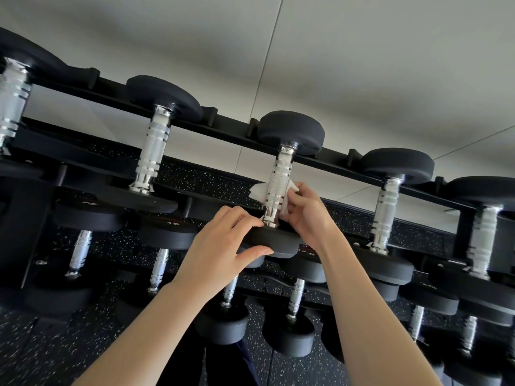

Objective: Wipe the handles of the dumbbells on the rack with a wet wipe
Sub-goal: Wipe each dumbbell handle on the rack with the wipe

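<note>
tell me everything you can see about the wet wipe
The wet wipe is a thin white sheet, crumpled and folded. It sits behind the lower part of the shiny knurled handle of the middle dumbbell on the top rack row, with one edge sticking out to the left of the handle and the rest bunched on the right. The right hand pinches it against the handle. The left hand grips the dumbbell's near black head, not the wipe.

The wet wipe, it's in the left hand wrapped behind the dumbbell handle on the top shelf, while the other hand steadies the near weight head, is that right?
Not quite: the hands are swapped. The head view shows the right hand holding the wet wipe behind the dumbbell handle on the top shelf, while the left hand steadies the near weight head.
</note>
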